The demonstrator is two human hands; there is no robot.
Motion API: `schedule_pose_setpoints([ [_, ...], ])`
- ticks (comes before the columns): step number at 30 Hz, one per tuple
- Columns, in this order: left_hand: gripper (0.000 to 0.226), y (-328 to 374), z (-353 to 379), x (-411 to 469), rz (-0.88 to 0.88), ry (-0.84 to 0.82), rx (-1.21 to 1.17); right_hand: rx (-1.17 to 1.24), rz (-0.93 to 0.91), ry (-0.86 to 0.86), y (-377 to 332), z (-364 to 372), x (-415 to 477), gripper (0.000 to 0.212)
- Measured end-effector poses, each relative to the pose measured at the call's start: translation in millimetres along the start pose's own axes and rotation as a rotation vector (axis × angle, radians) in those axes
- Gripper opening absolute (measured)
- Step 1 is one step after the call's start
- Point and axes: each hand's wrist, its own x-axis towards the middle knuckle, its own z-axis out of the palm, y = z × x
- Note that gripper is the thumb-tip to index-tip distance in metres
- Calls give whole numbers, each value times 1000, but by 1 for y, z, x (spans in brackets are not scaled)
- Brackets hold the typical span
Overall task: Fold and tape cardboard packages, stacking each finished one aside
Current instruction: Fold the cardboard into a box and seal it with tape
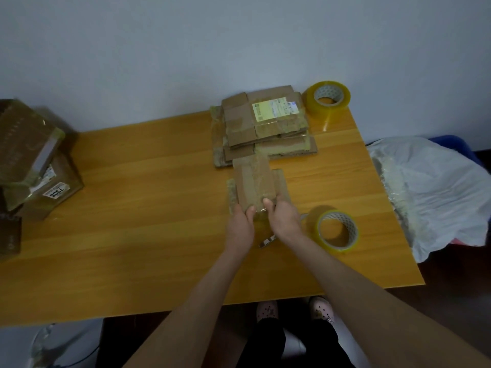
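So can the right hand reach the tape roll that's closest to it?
Probably yes. The near tape roll sits just to the right of the right hand on the table, with nothing between them. That hand is pinching the cardboard, though, so it would have to let go first.

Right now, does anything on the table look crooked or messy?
Yes. The stack of folded packages at the back is crooked, its layers fanned out. The boxes at the left edge sit tilted. The far tape roll has a loose tail lying on the table. The held package carries crinkly tape.
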Motion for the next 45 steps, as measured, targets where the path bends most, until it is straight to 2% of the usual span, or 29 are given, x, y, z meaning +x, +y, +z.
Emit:
schedule_pose_setpoints([
  [3, 69, -9, -12, 1, 46, -83, 140, -108, -142, -98, 7, -20, -1, 49],
  [5, 85, -13, -17, 1, 117, -144, 277, -186, -227, -82, 10, -30, -5, 61],
  [7, 92, -13, -18, 4, 127, -141, 352, -242, -270, -41, 9, -32, -4, 64],
  [10, 79, -7, -19, 11, 79, -101, 406, -343, -296, -57, 2, -33, 2, 54],
  [14, 74, -7, -27, 17, 72, -197, 453, -423, -276, -119, 5, -37, 5, 51],
  [17, 63, -11, -32, 22, 65, -204, 496, -507, -268, -96, 2, -35, 1, 33],
  [19, 63, -7, -34, 20, 78, -199, 525, -613, -204, -122, -4, -37, -2, 29],
  [21, 70, 0, -36, 18, 52, -174, 399, -574, -142, -154, -9, -43, 0, 28],
  [23, 59, 9, -36, 21, 36, -79, 194, -323, -145, -159, -14, -43, 5, 33],
  [25, 52, 16, -33, 26, 36, -24, 106, -141, -169, -181, -20, -36, 4, 42],
  [27, 77, 20, -30, 26, -13, -80, 85, -154, -157, -242, -20, -26, 3, 31],
  [29, 99, 19, -28, 26, -22, -128, 195, -185, -115, -259, -17, -26, 6, 23],
  [31, 105, 16, -28, 30, 8, -129, 246, -114, -98, -154, -23, -37, 14, 30],
  [33, 97, 17, -30, 36, 27, -76, 121, 19, -86, -45, -35, -44, 27, 44],
  [36, 92, 28, -36, 50, -12, -46, -52, 38, -124, -108, -59, -40, 41, 62],
  [40, 80, 35, -42, 70, -59, -106, -45, -169, -99, -71, -62, -29, 50, 53],
  [43, 66, 31, -43, 75, -112, -157, -144, -118, -58, -43, -55, -28, 53, 37],
  [45, 60, 33, -45, 73, -151, -163, -204, -50, -30, -58, -55, -32, 54, 36],
])
